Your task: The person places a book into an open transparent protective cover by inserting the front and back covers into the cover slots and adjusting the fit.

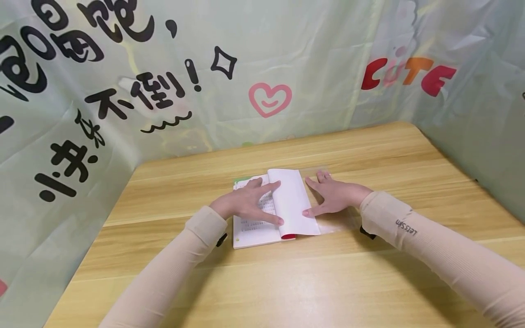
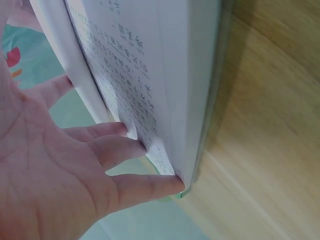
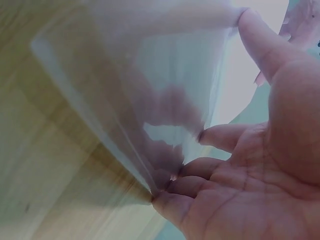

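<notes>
A book lies on the table with a page of printed text facing up. Its white flap curves up along the middle, red showing underneath at the near end. My left hand spreads its fingers over the page, thumb and index finger against the flap; in the left wrist view its fingertips touch the printed page. From the flap's right side a clear plastic sheet extends. My right hand rests there with spread fingers, thumb at the flap's edge, other fingertips on the plastic.
The wooden table carries the book near its middle. Behind it and at both sides hangs a pale printed curtain with lettering and a pink heart.
</notes>
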`<state>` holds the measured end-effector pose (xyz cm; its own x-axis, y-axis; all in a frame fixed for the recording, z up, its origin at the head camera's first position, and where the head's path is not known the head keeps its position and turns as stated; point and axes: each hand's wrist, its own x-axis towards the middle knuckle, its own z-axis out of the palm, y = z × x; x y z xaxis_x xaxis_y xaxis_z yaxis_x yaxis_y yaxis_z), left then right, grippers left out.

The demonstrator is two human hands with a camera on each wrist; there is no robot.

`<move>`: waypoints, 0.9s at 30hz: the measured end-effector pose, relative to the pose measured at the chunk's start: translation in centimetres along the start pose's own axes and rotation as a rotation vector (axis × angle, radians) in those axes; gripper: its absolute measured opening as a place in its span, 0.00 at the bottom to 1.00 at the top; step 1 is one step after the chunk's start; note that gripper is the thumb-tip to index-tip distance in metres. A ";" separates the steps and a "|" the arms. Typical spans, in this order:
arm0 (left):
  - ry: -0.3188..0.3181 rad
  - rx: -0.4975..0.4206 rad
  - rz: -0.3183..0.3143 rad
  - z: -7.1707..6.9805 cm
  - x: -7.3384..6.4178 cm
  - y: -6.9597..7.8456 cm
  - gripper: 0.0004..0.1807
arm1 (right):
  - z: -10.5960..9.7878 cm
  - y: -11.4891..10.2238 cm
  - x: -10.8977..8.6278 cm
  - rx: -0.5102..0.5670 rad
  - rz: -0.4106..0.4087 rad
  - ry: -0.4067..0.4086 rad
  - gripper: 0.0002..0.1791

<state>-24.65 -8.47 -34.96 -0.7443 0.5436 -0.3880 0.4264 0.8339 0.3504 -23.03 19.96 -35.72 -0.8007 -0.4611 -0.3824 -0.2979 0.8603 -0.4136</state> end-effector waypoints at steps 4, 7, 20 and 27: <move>0.001 -0.002 0.001 0.1 0.1 0.1 0.62 | 0.0 0.0 -0.1 0.000 0.010 -0.013 0.66; 0.002 -0.003 0.007 0.1 0.2 0.1 0.62 | -0.1 0.0 -0.1 -0.001 0.013 -0.014 0.65; 0.028 -0.026 0.010 0.3 0.3 -0.3 0.70 | 0.0 -0.1 -0.1 0.003 0.016 -0.009 0.65; 0.036 -0.044 -0.002 0.4 0.3 -0.3 0.66 | -0.2 -0.1 -0.2 0.006 0.017 -0.013 0.65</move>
<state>-24.79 -8.56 -35.56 -0.7635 0.5373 -0.3584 0.4022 0.8297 0.3870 -22.91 20.00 -35.46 -0.7990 -0.4491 -0.3999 -0.2811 0.8668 -0.4119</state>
